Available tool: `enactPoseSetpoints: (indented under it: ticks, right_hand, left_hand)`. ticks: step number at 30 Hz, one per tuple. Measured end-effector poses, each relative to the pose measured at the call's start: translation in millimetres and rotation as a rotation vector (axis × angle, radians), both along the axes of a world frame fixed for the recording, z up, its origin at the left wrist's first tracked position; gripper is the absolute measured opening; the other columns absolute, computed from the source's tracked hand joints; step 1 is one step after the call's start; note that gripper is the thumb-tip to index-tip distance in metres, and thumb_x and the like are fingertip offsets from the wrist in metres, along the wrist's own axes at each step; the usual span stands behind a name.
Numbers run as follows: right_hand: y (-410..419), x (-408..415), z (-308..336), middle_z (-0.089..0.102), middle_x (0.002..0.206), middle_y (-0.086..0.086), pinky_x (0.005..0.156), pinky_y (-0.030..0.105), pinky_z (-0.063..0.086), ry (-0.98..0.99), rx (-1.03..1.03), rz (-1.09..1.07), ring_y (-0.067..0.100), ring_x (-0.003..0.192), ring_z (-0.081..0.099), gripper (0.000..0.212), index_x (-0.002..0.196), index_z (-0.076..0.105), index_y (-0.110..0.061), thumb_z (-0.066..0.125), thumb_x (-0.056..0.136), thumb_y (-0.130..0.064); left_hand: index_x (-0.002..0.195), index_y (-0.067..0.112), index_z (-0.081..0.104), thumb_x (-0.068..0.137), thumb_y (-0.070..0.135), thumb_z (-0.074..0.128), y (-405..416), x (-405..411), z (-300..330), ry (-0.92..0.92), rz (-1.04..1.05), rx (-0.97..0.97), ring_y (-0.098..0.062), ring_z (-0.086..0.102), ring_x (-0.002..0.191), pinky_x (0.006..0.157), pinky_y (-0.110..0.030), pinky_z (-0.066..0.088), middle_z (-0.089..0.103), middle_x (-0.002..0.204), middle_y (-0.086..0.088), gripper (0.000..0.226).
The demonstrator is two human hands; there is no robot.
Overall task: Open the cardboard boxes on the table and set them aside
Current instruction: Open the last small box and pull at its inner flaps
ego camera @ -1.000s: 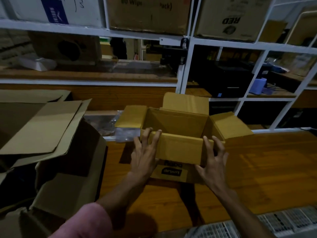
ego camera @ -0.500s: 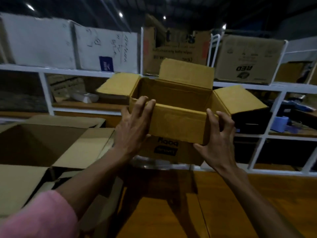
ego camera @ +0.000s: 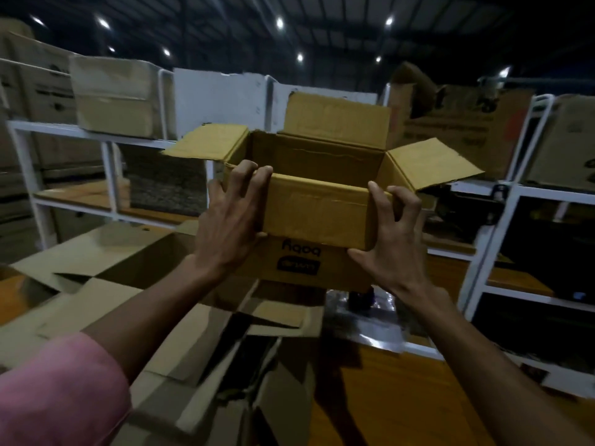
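Head cam: box is up in the air over the pile of opened boxes, all 4 flaps out, mouth up, long side running left-right. Left hand and right hand clamp the near corners; I'd keep it level and drop it on the pile

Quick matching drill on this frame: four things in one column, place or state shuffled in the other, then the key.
Things
1. small open box
2. left hand
3. right hand
4. opened boxes

Places or states
A. grip on the small box's right front corner
B. lying low at left, flaps spread
C. held up in the air, all four flaps open
D. grip on the small box's left front corner, fingers over the rim

Pairs: 1-C, 2-D, 3-A, 4-B
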State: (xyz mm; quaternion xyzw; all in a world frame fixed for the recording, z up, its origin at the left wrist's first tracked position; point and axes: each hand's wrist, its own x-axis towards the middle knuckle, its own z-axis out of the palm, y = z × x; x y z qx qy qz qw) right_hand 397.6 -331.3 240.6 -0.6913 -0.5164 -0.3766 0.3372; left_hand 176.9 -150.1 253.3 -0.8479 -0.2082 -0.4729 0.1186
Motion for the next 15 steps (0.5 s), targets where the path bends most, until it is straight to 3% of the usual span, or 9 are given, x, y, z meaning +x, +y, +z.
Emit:
enactPoseSetpoints:
  ticks: [5, 15]
  right_hand:
    - [79.0, -68.1, -3.7, 0.014, 0.146, 0.007, 0.089, 0.05, 0.05, -0.002, -0.006, -0.024, 0.043, 0.13, 0.032, 0.112, 0.152, 0.023, -0.028, 0.09, 0.063, -0.038]
    - [184.5, -177.1, -25.7, 0.016, 0.144, 0.009, 0.085, 0.047, 0.054, 0.053, -0.09, -0.128, 0.042, 0.133, 0.028, 0.111, 0.151, 0.025, -0.027, 0.091, 0.063, -0.038]
  left_hand:
    - [0.151, 0.019, 0.031, 0.063, 0.029, 0.091, 80.2, -67.1, 4.0, 0.023, 0.03, 0.017, -0.048, 0.038, 0.118, 0.062, -0.051, 0.058, 0.024, 0.152, -0.012, 0.107]
    - [0.149, 0.016, 0.033, 0.06, 0.026, 0.093, 199.1, -159.9, -18.3, 0.088, 0.003, -0.047, -0.048, 0.041, 0.115, 0.063, -0.05, 0.057, 0.026, 0.149, -0.013, 0.108]
